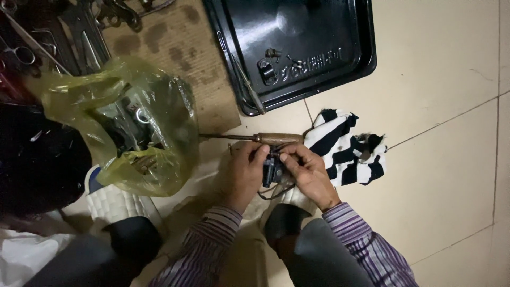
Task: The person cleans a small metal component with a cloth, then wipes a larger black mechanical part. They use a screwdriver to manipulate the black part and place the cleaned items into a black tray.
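Note:
My left hand (241,172) and my right hand (309,172) meet low over the tiled floor, both closed around a small dark metal part (272,171) held between the fingertips. A thin dark wire loops down from the part. Just beyond my fingers a screwdriver with a wooden handle (276,138) lies on the floor, its metal shaft pointing left. To the right of my right hand a black-and-white striped cloth (348,149) lies crumpled. My sleeves are striped purple.
A black metal tray (350,58) at the top holds several small screws and parts. A yellow-green plastic bag (159,122) with metal pieces sits left, on brown cardboard (180,48). Tools lie at top left. A white sandal (114,204) is under my left foot.

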